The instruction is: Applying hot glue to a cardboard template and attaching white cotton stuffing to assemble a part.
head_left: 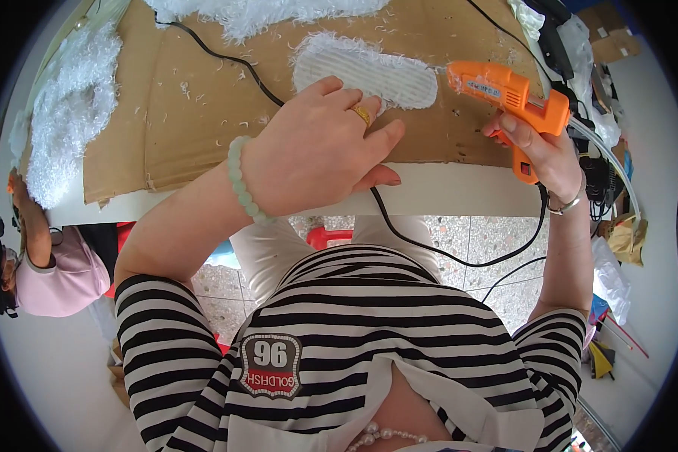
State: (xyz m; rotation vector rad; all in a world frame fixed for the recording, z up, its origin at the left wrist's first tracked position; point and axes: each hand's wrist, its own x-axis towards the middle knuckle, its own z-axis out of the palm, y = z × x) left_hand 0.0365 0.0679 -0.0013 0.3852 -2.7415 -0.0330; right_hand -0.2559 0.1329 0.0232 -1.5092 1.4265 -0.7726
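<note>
Right hand [548, 157] is wrapped around an orange glue gun [514, 87], left hand [309, 147] laid unclenched over a sole-shaped piece [399, 75], upper centre — top edge fringed, right end seemingly unfinished

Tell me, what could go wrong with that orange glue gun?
The glue gun in the right hand points at the sole-shaped piece, near the left hand; if its tip is hot, a slip might burn that hand. Also, the black cord hangs in a loop below the edge of the table, so it could snag and jerk the gun.
</note>
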